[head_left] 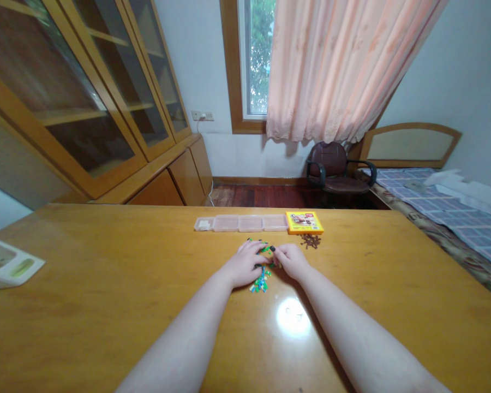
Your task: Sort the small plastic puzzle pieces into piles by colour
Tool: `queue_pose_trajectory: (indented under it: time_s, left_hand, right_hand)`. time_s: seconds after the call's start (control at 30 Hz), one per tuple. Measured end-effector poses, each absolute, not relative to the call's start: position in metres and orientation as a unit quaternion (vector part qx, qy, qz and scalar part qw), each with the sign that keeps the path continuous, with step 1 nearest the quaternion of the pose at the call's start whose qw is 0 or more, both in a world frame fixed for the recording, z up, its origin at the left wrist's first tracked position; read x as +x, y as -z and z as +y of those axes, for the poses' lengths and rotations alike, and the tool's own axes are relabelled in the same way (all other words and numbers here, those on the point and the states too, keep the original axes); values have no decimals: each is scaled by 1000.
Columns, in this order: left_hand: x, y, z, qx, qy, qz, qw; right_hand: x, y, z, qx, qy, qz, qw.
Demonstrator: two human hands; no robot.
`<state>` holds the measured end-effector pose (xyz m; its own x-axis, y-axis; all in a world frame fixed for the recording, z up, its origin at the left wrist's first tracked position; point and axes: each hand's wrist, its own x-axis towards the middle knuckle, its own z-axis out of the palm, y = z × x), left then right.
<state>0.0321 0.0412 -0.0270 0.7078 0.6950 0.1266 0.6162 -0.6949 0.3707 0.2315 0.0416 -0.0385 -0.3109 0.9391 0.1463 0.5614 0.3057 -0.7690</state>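
Note:
My left hand (245, 265) lies over a small loose pile of green, blue, yellow and black pieces (260, 282), its fingers spread and touching some of them. Close by on the right, my right hand (292, 261) is closed in a pinch, with a small black piece (272, 249) at its fingertips. The pieces look like tiny building bricks, and part of the pile is hidden under both hands. A separate heap of small brown pieces (310, 240) sits just beyond my right hand.
A row of clear plastic compartments (250, 222) stands near the table's far edge, with white pieces (204, 224) in the leftmost one. A yellow box (305, 222) adjoins its right end. At the table's left edge is a white plastic object (10, 263). Beyond stands a chair (329, 164).

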Motion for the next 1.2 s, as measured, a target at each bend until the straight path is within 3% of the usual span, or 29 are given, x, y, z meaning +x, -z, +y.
queue_pose_trajectory:
  time_s: [0.53, 0.7, 0.93, 1.2]
  left_hand:
    - [28, 25, 45, 895, -189, 386, 118]
    - [28, 24, 49, 852, -217, 467, 97]
    - [26, 23, 52, 797, -196, 566, 73]
    - [27, 29, 53, 810, -156, 558, 91]
  right_hand:
    - [232, 38, 43, -498, -289, -755, 315]
    - [231, 36, 43, -501, -284, -759, 303]
    - [231, 34, 44, -523, -229, -765, 298]
    - [233, 37, 45, -516, -195, -777, 304]
